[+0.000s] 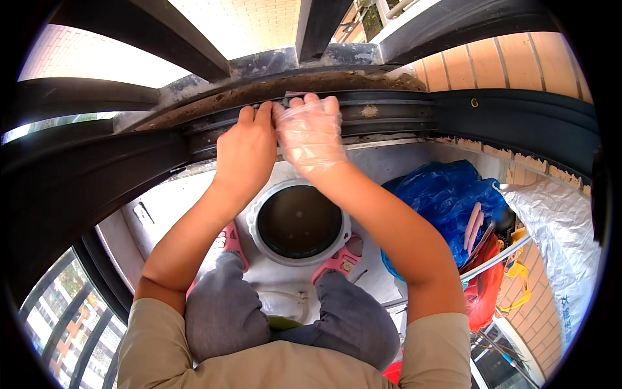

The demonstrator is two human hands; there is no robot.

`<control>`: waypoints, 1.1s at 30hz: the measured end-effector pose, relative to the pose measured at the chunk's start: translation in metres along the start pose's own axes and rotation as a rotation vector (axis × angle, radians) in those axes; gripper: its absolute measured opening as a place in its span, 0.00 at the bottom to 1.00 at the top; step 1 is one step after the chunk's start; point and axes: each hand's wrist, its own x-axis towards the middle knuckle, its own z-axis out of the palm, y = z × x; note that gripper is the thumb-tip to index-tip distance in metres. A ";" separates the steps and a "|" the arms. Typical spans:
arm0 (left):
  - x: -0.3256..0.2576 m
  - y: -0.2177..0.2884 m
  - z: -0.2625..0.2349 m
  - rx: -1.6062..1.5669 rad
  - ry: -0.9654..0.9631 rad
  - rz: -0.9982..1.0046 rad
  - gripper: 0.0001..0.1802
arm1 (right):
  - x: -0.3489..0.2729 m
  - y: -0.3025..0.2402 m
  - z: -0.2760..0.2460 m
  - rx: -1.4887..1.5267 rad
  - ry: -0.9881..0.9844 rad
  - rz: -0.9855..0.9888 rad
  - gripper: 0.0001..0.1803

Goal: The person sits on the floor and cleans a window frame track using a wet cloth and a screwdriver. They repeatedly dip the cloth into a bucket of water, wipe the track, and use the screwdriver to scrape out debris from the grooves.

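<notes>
Near the top middle of the frame, my two hands meet over a dark window track (395, 113), which runs across the picture just below the metal bars (155, 29). My left hand (248, 146) is bare, its fingers bent down onto the track; I cannot tell whether they grip anything. Just beside it, my right hand (311, 133) wears a clear plastic glove (317, 144), fingers curled at the far side of the track. Whether something is pinched under those fingertips, I cannot tell either. A small pinkish scrap (296, 94) shows just beyond them.

At the centre of the frame, below my wrists, stands a pale bucket (291, 262) with dark water (299, 220) in it. My feet, in pink slippers (337, 264), are on either side of it. Right of centre lies a crumpled blue plastic bag (427, 201), with a red bag (484, 292) below and to its right. A white sack (557, 240) hangs at the right edge, and tan brickwork (512, 61) fills the upper right.
</notes>
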 end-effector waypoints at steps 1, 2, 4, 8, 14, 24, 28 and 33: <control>0.001 -0.001 -0.001 -0.038 0.010 0.012 0.15 | -0.002 0.004 -0.001 0.007 0.032 -0.017 0.09; 0.002 -0.002 -0.002 -0.075 0.020 0.022 0.15 | -0.003 0.007 -0.002 -0.007 0.045 -0.042 0.10; 0.002 -0.004 -0.003 -0.137 0.038 0.033 0.14 | -0.005 0.012 -0.002 -0.013 0.040 -0.047 0.10; 0.003 -0.001 -0.002 -0.226 0.006 -0.008 0.11 | -0.009 0.020 -0.001 -0.024 0.052 -0.041 0.12; 0.007 -0.002 0.008 -0.273 0.047 0.059 0.10 | -0.019 0.050 -0.013 -0.223 -0.127 -0.003 0.18; 0.005 -0.028 0.000 -0.213 0.211 0.013 0.09 | -0.017 0.040 -0.011 0.058 -0.058 0.201 0.09; 0.001 -0.038 -0.028 -0.298 0.185 -0.152 0.10 | -0.011 0.005 0.006 0.118 0.012 0.246 0.13; -0.007 -0.049 -0.035 -0.323 0.078 -0.216 0.10 | 0.001 -0.027 0.007 0.234 0.100 0.249 0.13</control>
